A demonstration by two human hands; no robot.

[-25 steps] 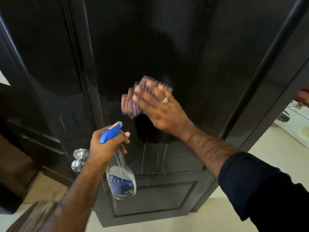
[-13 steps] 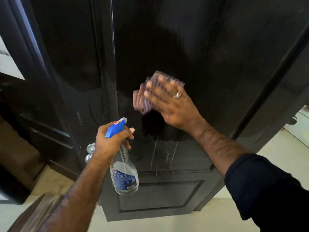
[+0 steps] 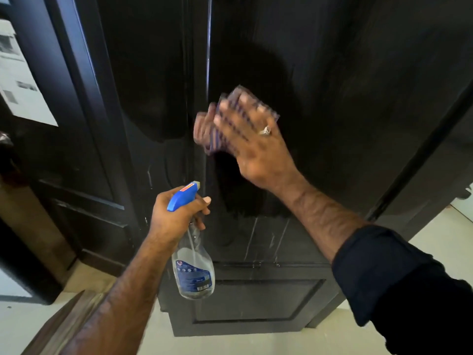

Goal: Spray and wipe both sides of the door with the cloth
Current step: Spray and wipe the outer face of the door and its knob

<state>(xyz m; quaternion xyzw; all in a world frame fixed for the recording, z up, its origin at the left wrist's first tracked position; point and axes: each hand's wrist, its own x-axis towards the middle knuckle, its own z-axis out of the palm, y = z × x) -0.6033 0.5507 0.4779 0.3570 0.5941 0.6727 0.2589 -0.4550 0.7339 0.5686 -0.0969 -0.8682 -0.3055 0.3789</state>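
**Both arms raised, one hand flat, one hand gripping**

The right hand point(image 3: 258, 147) is lifted forward with its fingers point(image 3: 231, 108) spread and straight, palm pressing away from the body; a ring sits on one finger, and a dark sleeve is pushed up the forearm. The left hand point(image 3: 174, 213) is lower, forearm bare, fingers curled tight in a grip, thumb side up.

Pale tiled floor point(image 3: 230, 344); bright window point(image 3: 20, 80) left; brown wooden board point(image 3: 58, 326) bottom-left.

No legible text: blue label on the spray bottle point(image 3: 193, 274) too small and blurred.
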